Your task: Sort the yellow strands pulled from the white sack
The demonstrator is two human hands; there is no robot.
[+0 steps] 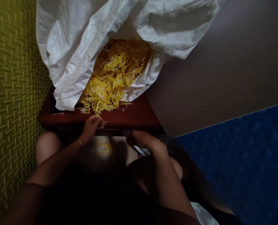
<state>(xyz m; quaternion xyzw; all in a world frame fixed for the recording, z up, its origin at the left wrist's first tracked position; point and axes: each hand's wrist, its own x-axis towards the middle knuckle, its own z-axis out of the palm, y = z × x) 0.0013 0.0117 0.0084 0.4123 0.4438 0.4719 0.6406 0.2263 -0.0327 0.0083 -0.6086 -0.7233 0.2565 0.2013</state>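
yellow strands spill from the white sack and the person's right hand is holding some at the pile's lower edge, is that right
Wrong hand: in the head view, yellow strands spill from the white sack and the person's left hand is holding some at the pile's lower edge.

Dark red bench [141, 113], yellow patterned surface [7, 93], grey-brown panel [211, 78]
A flat dark object [52, 105] at the bench's left end; blue dimpled surface [249, 156] along the panel's edge.

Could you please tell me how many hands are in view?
2: the left hand, holding yellow strands at the edge of the red surface, and the right hand, farther right, partly in shadow.
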